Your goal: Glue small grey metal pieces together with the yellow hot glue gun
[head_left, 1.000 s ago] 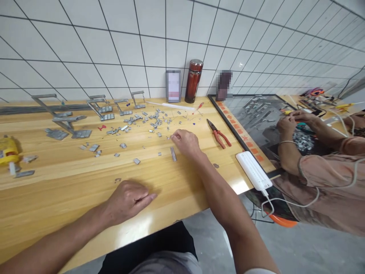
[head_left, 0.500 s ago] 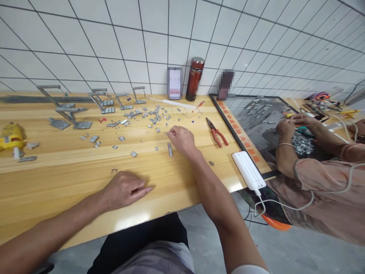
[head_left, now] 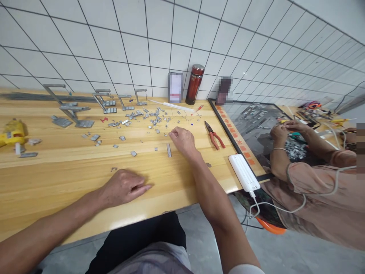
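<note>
My right hand [head_left: 182, 140] is over the wooden table with its fingers pinched together; whatever they hold, if anything, is hidden. A tiny grey bit [head_left: 165, 134] lies just left of its fingertips, and a narrow grey strip [head_left: 169, 150] sits below them. My left hand [head_left: 125, 187] rests loosely curled near the table's front edge, its thumb pointing right, and nothing shows in it. Beyond it lies a small dark bent piece [head_left: 114, 169]. Many small grey pieces [head_left: 155, 118] are scattered farther back. Red-handled pliers [head_left: 213, 136] lie right of my right hand.
Several grey frame-like stands [head_left: 75, 116] occupy the back left, near a yellow glue gun [head_left: 14, 133]. A phone [head_left: 175, 87] and a red flask [head_left: 195, 84] stand by the wall. A white power bank [head_left: 244, 172] lies at right, beside a co-worker's hands [head_left: 285, 129].
My right hand has shifted slightly right, away from the tiny grey bit. My left hand keeps its curled pose. The whole view has moved a little.
</note>
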Demonstrator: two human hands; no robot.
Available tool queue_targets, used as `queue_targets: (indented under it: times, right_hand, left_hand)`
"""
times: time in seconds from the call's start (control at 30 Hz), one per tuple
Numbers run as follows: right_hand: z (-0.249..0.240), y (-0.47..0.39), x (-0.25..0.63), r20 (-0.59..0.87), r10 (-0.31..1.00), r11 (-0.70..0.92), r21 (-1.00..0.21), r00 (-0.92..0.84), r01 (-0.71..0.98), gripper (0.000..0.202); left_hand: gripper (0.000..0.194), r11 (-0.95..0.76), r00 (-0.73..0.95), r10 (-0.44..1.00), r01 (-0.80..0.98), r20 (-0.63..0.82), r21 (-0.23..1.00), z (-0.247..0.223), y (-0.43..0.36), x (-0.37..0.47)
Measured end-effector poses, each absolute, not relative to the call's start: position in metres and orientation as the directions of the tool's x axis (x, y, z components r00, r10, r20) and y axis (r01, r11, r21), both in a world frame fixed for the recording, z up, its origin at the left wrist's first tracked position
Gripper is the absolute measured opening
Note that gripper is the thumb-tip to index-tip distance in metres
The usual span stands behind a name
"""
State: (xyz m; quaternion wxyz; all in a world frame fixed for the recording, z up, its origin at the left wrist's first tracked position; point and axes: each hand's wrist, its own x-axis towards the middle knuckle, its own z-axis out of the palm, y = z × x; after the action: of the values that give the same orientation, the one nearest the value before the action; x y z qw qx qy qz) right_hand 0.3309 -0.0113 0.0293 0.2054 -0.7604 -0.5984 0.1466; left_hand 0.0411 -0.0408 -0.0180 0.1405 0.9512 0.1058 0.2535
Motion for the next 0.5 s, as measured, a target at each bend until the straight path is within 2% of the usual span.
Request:
queue_targets:
  times: [0.3, 0.5]
  right_hand:
    - [0.0211, -0.0094, 0.3297, 0.021, 0.979, -0.162, -0.513, 0.201, 0.843, 0.016]
    - [0.0226, -0.0094, 0.3263, -0.009, 0.980, -0.180, -0.487, 0.201, 0.855, 0.014]
  left_hand:
    - [0.044, -0.914, 0.852, 0.276, 0.089, 0.445, 0.395, -0.0128, -0.0388, 0.0406]
    - [0.044, -0.926, 0.849, 0.260, 0.085, 0.460, 0.368, -0.0143, -0.0387, 0.0398]
